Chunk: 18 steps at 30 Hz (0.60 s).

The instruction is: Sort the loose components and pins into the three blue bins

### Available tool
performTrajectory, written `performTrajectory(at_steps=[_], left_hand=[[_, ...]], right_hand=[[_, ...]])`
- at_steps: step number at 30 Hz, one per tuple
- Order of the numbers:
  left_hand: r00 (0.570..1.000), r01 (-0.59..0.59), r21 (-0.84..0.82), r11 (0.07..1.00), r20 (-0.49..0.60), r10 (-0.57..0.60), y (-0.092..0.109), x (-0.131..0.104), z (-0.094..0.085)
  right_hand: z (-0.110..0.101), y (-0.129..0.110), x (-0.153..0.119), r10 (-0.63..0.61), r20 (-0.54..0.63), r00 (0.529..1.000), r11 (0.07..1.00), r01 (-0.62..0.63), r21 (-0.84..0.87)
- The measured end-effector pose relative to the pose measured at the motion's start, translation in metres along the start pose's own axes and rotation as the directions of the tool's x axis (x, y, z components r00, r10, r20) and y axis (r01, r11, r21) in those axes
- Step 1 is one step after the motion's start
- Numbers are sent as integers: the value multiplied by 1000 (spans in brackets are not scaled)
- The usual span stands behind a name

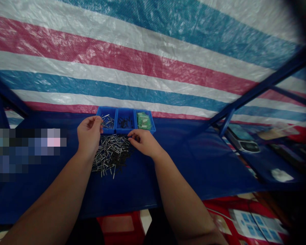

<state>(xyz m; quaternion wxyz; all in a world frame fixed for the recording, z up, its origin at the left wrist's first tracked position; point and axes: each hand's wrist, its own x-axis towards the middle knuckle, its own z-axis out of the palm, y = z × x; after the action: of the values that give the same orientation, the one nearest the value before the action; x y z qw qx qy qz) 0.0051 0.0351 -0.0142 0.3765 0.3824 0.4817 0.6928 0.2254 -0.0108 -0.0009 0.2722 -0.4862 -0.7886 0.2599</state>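
My left hand (90, 131) is closed, thumb and fingers together, beside the left blue bin (107, 111), which holds silver pins. What it grips is too small to make out. My right hand (141, 140) has its fingers curled together at the right edge of a pile of silver and dark pins (112, 153); its fingertips' contents are hidden. The pile lies on the blue table (132, 190) between my hands. Behind it, the middle blue bin (125, 130) holds small dark pieces, and the right blue bin (153, 126) holds green-and-white packets (143, 120).
A striped tarp (148, 64) hangs behind the table. Blue metal struts (257, 86) rise at both sides. At the right stand a scale (247, 146) and a crumpled white item (282, 175). Red material with printed sheets (255, 226) shows below the table's front edge.
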Motion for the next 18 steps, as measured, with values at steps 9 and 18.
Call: performTrajectory(at_steps=[9, 18], left_hand=[[997, 73, -60, 996, 35, -71, -2, 3, -4], [997, 69, -176, 982, -12, -72, -1, 6, -1]], right_hand=[[1, -1, 0, 20, 26, 999, 1000, -20, 5], [0, -1, 0, 29, 30, 999, 1000, -29, 1]])
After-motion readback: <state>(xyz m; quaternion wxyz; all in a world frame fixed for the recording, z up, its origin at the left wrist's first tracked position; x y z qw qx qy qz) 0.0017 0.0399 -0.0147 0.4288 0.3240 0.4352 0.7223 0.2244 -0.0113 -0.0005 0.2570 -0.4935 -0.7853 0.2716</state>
